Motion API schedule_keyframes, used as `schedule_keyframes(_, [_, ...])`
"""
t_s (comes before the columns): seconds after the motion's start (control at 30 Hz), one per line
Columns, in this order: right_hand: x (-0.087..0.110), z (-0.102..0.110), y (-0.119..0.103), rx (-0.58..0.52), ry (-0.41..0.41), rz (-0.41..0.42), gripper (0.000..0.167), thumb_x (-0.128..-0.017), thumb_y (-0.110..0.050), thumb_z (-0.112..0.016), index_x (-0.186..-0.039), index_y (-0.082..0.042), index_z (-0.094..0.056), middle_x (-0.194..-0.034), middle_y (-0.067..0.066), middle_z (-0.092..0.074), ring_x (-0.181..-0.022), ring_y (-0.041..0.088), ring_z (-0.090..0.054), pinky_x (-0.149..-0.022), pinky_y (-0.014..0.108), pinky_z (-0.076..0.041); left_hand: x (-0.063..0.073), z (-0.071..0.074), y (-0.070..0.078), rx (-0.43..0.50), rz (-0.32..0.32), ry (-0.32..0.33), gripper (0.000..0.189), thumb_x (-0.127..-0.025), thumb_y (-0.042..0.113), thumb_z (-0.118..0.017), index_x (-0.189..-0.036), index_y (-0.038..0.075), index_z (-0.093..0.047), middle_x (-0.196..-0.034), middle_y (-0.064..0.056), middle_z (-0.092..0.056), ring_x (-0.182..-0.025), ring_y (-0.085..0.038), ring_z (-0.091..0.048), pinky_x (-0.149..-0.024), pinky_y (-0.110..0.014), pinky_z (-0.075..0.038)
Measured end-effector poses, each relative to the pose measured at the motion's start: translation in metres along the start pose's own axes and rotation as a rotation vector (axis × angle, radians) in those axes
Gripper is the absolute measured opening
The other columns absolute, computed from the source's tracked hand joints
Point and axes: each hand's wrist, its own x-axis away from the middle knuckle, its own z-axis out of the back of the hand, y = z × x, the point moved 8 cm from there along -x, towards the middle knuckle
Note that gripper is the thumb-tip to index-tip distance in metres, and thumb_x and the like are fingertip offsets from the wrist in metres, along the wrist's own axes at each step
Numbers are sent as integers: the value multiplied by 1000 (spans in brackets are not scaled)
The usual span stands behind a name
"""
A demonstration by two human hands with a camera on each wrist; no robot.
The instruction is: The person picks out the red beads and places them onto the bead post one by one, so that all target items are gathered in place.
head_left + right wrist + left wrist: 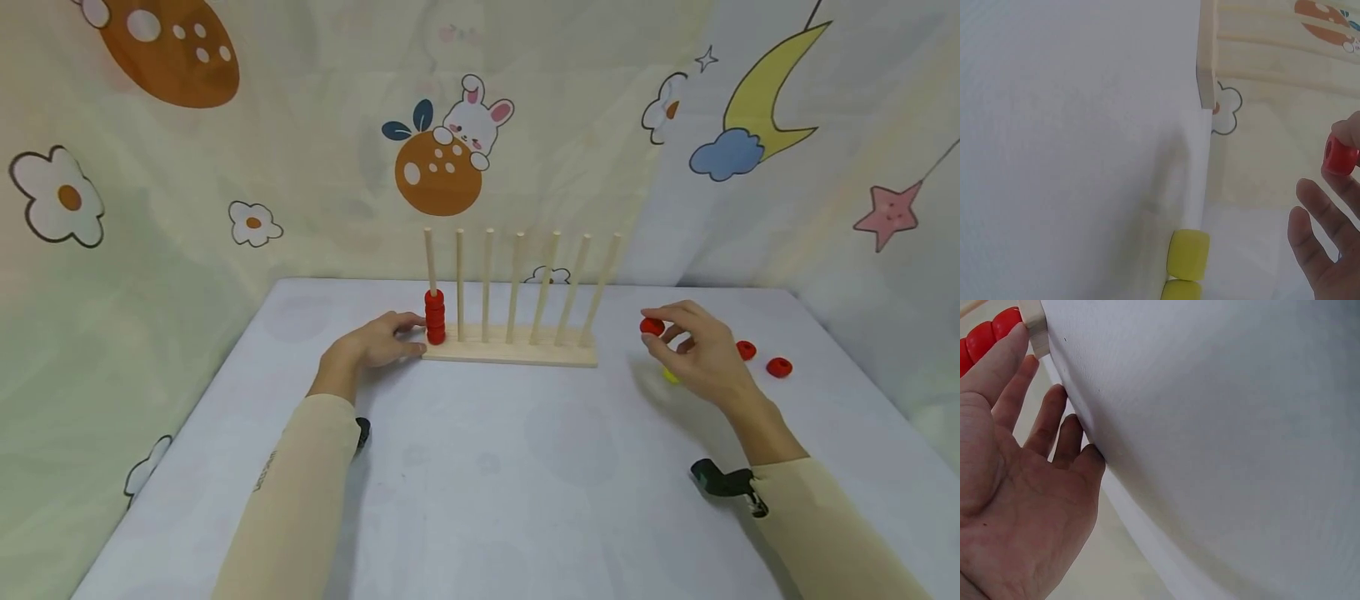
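Note:
A wooden peg rack [517,355] with several upright rods stands toward the back of the table. Several red beads [435,317] are stacked on its leftmost rod. My left hand [382,340] holds the rack's left end, thumb toward the front and index finger toward the back. In the left wrist view, that thumb overlaps the stacked beads. To the right of the rack, my right hand [697,346] pinches a red bead [652,326] above the table. The right wrist view shows the bead [1339,156] between thumb and index finger, its hole partly visible, the other fingers spread.
Two loose red beads, one nearer [779,367] and one farther [746,350], lie right of my right hand. Yellow beads [1188,255] sit on the table below that hand, mostly hidden in the head view. A printed cloth [337,150] hangs behind the white table [480,483].

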Motion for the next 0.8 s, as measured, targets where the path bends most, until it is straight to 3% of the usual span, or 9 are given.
schedule_keyframes(0.4, [-12, -11, -14, -13, -1, 62, 35, -84, 2, -80, -115, -11, -75, -104, -3, -68, -76, 9, -62, -60, 23, -55, 1, 0, 1, -1, 11, 1, 56, -98, 39, -65, -151, 30, -48, -158, -11, -40, -148, -36, -32, -116, -67, -30])
schedule_keyframes(0.8, [-23, -20, -28, -44, 7, 85, 30, -84, -2, -81, -113, -8, -74, -102, -1, -68, -78, 8, -61, -59, 22, -54, 0, 1, 3, -10, -2, -7, 56, -98, 39, -64, -151, 30, -48, -158, -11, -40, -148, -36, -32, -117, -66, -30])
